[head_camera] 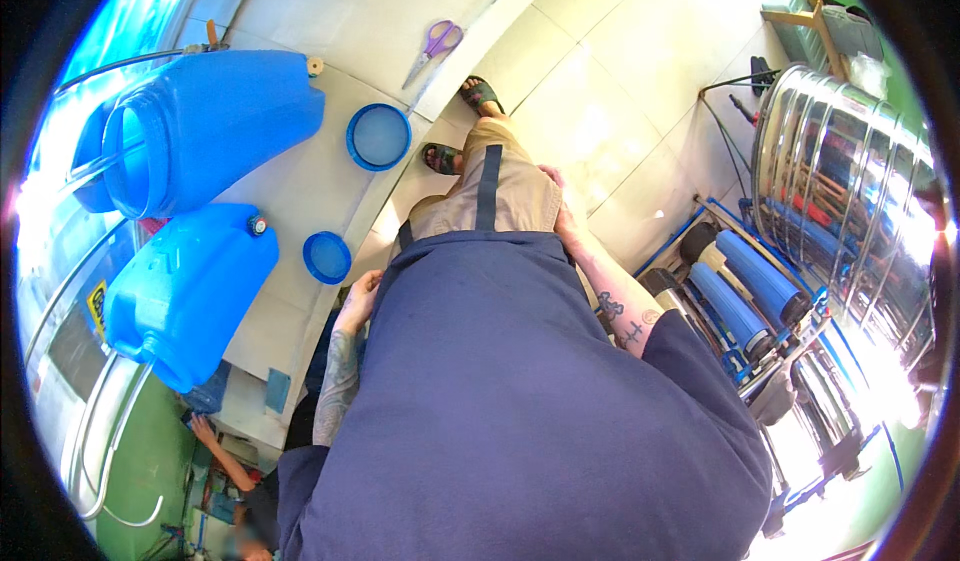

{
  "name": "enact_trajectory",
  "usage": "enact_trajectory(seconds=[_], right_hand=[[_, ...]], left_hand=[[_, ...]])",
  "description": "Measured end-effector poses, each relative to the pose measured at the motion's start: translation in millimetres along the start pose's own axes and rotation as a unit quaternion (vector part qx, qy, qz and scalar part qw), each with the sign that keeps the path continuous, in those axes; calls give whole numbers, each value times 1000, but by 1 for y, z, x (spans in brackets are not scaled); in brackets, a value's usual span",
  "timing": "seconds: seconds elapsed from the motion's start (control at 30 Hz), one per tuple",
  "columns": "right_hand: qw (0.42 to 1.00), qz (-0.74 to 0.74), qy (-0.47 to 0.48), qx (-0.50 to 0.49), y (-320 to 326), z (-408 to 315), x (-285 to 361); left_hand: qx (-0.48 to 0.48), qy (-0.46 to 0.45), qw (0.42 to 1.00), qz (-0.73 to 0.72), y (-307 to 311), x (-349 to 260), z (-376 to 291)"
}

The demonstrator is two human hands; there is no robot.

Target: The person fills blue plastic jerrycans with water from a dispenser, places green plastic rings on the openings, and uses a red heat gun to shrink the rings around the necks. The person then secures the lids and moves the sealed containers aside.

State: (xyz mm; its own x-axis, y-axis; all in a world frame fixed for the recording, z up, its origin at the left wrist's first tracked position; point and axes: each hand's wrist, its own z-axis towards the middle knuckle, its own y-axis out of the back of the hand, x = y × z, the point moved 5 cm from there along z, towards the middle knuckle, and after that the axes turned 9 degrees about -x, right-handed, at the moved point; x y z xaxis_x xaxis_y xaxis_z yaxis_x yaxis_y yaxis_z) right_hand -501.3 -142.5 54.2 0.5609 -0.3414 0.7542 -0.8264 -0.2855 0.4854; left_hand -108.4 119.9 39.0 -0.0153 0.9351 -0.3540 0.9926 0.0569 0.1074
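Note:
My left hand (pixel 365 295) hangs beside my hip at the hem of my navy shirt, near the counter's edge; its fingers are partly hidden. My right hand (pixel 561 193) rests against the side of my khaki shorts (pixel 517 201), its fingertips hard to make out. On the white tiled counter (pixel 281 159) to my left, a large blue plastic jerrycan (pixel 232 114) lies on its side, its wide mouth uncapped. Below it in view is a smaller blue jerrycan (pixel 199 283) with a small dark cap. Two round blue screw lids, a larger (pixel 378 137) and a smaller (pixel 327 258), lie nearby.
Purple-handled scissors (pixel 433 49) lie near the counter's edge. Curved metal tubes (pixel 101 426) stand at the lower left, near another person's arm (pixel 229 460). To my right are a ribbed steel tank (pixel 832 156) and a rack of blue filter housings (pixel 731 309) on the tiled floor (pixel 600 73).

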Motion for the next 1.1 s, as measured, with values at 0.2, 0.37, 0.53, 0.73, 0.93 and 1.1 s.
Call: enact_trajectory(seconds=[0.2, 0.37, 0.53, 0.73, 0.93, 1.1], right_hand=[[945, -245, 212, -46, 24, -31, 16], [933, -316, 134, 105, 6, -27, -23], [942, -290, 132, 104, 36, -28, 20], [927, -186, 301, 122, 44, -41, 81], [932, -142, 290, 168, 36, -45, 67], [928, -137, 285, 199, 37, -39, 72]], left_hand=[[-6, -41, 999, 33, -2, -13, -17], [-14, -50, 997, 50, -9, -31, -32], [-43, -71, 994, 69, -11, -44, -48], [-49, -29, 997, 53, -7, -28, -38], [-18, -34, 998, 51, -3, -25, -33], [-24, -43, 997, 58, -4, -31, -44]])
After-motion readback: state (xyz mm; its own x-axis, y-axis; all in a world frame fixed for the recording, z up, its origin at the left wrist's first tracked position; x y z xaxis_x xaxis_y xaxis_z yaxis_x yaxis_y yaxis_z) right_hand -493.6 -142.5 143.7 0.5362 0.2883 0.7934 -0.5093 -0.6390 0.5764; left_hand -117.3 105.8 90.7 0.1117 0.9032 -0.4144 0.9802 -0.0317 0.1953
